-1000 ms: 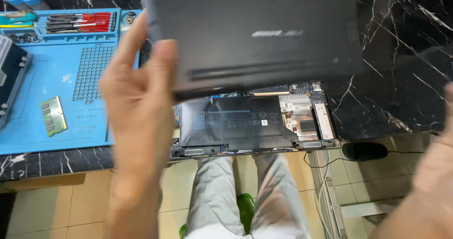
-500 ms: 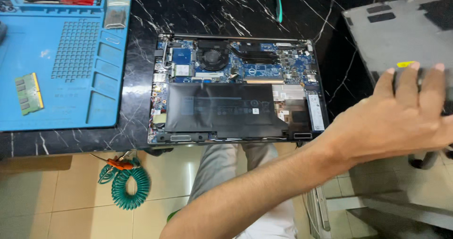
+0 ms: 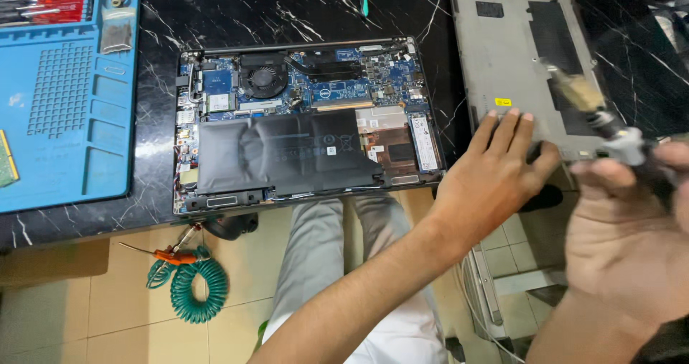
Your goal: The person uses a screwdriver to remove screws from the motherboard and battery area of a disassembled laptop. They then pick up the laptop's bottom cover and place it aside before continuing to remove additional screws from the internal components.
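Grey cover (image 3: 517, 55) on black marble table (image 3: 287, 12), tiled floor (image 3: 64, 306)

The grey bottom cover (image 3: 524, 62), lifted over the open laptop (image 3: 305, 123) a second ago, now lies inner side up on the counter (image 3: 237, 12) to the laptop's right. The left hand (image 3: 495, 181) rests flat on its near edge. The right hand (image 3: 631, 242) has come in, gripping a brush (image 3: 585, 98) above the cover.

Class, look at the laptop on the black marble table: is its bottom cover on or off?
Off. The laptop lies open-bottomed, its fan, circuit board and black battery exposed. The grey cover lies beside it, under the left hand.
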